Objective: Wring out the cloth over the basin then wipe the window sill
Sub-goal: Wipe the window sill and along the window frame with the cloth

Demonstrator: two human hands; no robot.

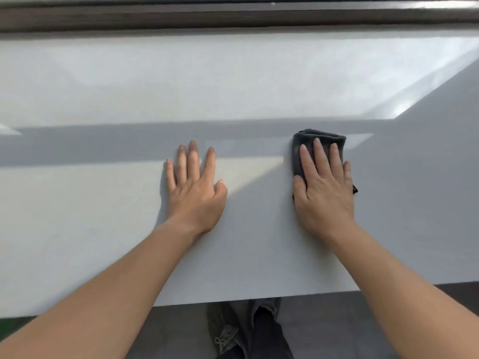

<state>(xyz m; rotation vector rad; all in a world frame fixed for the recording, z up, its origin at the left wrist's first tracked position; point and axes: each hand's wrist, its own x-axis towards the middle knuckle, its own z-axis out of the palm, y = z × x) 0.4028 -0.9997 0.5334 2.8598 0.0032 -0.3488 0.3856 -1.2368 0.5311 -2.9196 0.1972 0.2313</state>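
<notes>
A wide, glossy white window sill (103,224) fills most of the view. A folded dark grey cloth (305,141) lies flat on it, right of centre. My right hand (324,187) presses down on the cloth with fingers spread, covering its near part. My left hand (194,187) rests palm down on the bare sill to the left of the cloth, fingers apart, holding nothing. No basin is in view.
The dark window frame (233,16) runs along the far edge of the sill. Bands of sunlight and shadow cross the surface. Below the sill's near edge I see grey floor (324,332) and my shoe (225,330).
</notes>
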